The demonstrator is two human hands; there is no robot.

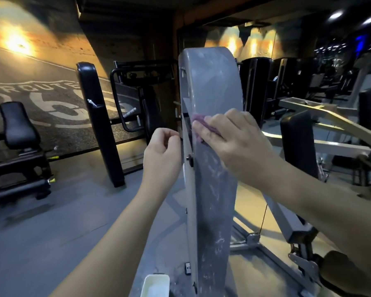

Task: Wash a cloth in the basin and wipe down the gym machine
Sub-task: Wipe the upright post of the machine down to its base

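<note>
Centre frame, the right hand (234, 138) presses a soft, limp cloth (198, 125) flat against the machine panel (212, 82); left hand (162, 151) curls empty.

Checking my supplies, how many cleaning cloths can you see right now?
1. A purple cloth sits under the right hand, pressed against the grey machine panel. Others may lie out of view.
</note>
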